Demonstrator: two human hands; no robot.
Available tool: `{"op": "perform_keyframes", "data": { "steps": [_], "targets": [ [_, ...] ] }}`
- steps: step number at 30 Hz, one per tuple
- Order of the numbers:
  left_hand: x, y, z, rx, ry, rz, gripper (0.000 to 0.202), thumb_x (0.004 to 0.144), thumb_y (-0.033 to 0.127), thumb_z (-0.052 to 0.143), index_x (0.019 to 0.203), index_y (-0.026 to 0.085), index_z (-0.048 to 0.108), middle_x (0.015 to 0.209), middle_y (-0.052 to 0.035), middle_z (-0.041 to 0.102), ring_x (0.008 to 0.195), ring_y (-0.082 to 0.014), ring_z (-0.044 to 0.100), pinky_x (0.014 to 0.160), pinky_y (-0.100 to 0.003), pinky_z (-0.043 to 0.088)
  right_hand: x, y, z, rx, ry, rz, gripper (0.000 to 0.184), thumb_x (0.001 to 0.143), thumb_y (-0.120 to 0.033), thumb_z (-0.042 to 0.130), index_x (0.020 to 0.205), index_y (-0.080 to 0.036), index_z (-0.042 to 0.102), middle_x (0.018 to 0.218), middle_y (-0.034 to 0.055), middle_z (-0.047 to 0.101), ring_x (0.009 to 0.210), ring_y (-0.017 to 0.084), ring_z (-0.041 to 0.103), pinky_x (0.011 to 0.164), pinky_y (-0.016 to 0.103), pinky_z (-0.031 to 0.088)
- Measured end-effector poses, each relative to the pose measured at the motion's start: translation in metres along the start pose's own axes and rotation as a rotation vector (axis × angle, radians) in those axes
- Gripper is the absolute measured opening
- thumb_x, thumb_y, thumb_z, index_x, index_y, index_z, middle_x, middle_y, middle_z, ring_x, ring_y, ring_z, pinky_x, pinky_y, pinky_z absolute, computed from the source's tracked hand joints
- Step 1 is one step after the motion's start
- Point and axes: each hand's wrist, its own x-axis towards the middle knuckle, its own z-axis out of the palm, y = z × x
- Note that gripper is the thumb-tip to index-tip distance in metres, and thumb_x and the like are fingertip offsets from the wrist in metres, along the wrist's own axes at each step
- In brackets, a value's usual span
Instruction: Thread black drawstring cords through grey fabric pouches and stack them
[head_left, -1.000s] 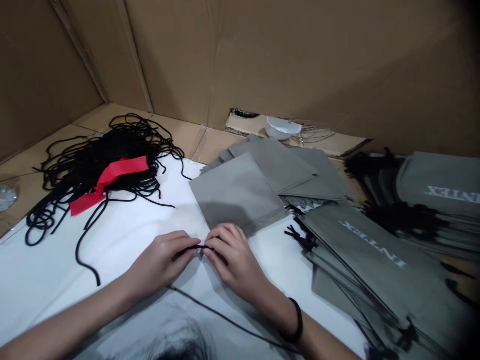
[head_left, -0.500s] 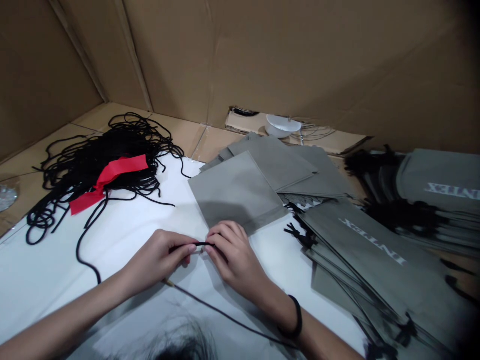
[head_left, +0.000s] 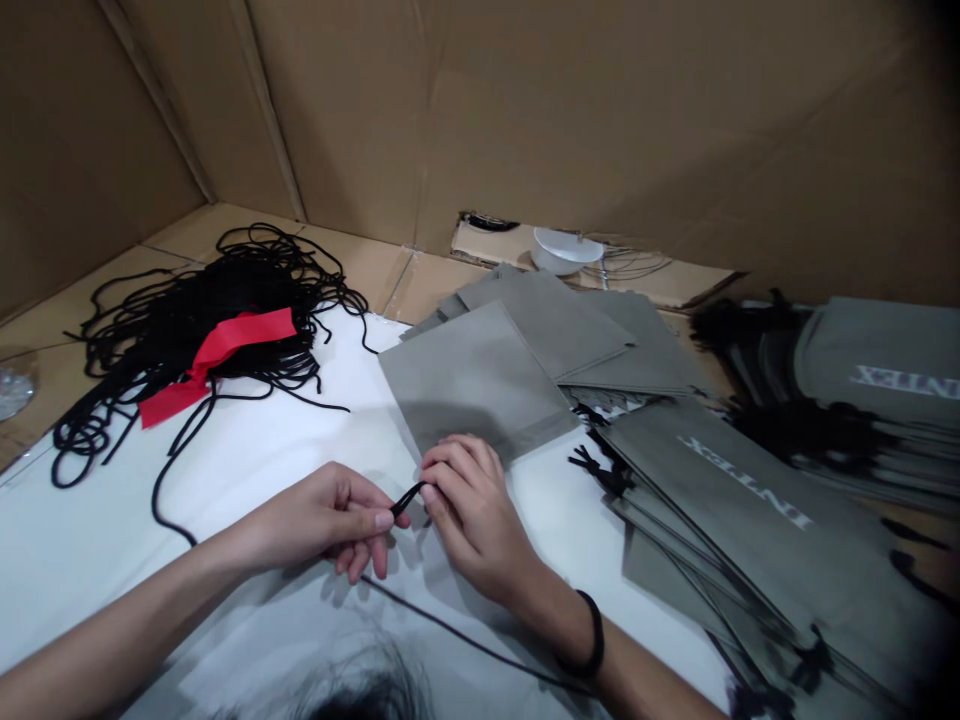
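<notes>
My left hand [head_left: 330, 520] pinches the end of a black cord [head_left: 406, 498] between thumb and forefinger, with the other fingers curled under. My right hand [head_left: 469, 505] is closed on the near corner of a flat grey fabric pouch [head_left: 472, 385], right where the cord enters it. The rest of the cord [head_left: 480, 648] trails back across the white sheet [head_left: 255, 460] toward me. A black band sits on my right wrist.
A tangle of black cords [head_left: 202, 320] with a red strip [head_left: 217, 360] lies at the left. More grey pouches [head_left: 570, 330] are stacked behind, and printed ones [head_left: 750, 500] are piled at the right. A white round object [head_left: 566, 250] sits by the cardboard wall [head_left: 525, 110].
My left hand has dropped lower and toward me, drawing the cord end out from the pouch corner. My right hand has stayed on the pouch corner, shifting slightly away.
</notes>
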Motion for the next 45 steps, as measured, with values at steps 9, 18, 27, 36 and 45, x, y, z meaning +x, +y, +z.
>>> {"op": "perform_keyframes", "data": {
  "steps": [9,18,27,36,45],
  "targets": [
    [0.001,-0.002,0.011,-0.074,-0.036,0.202,0.04,0.086,0.045,0.058,0.102,0.009,0.065,0.082,-0.0109,0.07,0.051,-0.0079,0.053,0.048,-0.02,0.039,-0.004,-0.001,0.001,-0.117,-0.035,-0.12,0.013,0.086,-0.018,0.044,0.086,-0.018,0.058,0.097,0.0073,0.06,0.104,0.024,0.045,0.103,0.048,0.027],
    [0.003,-0.011,0.02,0.858,0.376,0.508,0.021,0.095,0.024,0.038,0.101,0.016,0.056,0.075,-0.0018,0.064,0.061,-0.0104,0.057,0.057,-0.019,0.042,-0.003,-0.004,0.001,-0.111,-0.021,-0.102,0.014,0.087,-0.02,0.045,0.086,-0.019,0.059,0.094,0.0064,0.06,0.1,0.022,0.047,0.104,0.047,0.027],
    [0.008,-0.024,0.032,1.619,0.551,0.674,0.028,0.088,0.004,0.03,0.11,0.011,0.046,0.062,-0.0012,0.062,0.047,-0.0163,0.059,0.041,-0.024,0.037,-0.003,-0.003,0.004,-0.079,0.027,-0.121,0.017,0.087,-0.018,0.046,0.074,-0.019,0.057,0.087,0.0052,0.061,0.095,0.02,0.049,0.101,0.046,0.032],
    [0.003,-0.003,0.029,1.24,0.388,0.604,0.008,0.09,0.019,0.044,0.091,0.016,0.052,0.072,-0.0016,0.062,0.06,-0.0139,0.058,0.052,-0.022,0.04,-0.003,-0.003,0.002,-0.045,0.019,-0.094,0.017,0.087,-0.017,0.045,0.076,-0.018,0.058,0.082,0.0046,0.059,0.093,0.02,0.048,0.099,0.046,0.032],
    [0.005,0.003,0.031,0.704,0.372,0.456,0.022,0.088,0.021,0.049,0.072,0.013,0.062,0.064,-0.0006,0.057,0.059,-0.0106,0.048,0.055,-0.02,0.037,-0.005,-0.003,0.003,-0.03,0.011,-0.131,0.018,0.089,-0.017,0.044,0.076,-0.018,0.058,0.083,0.0046,0.058,0.094,0.02,0.047,0.099,0.045,0.033]
  ]
}}
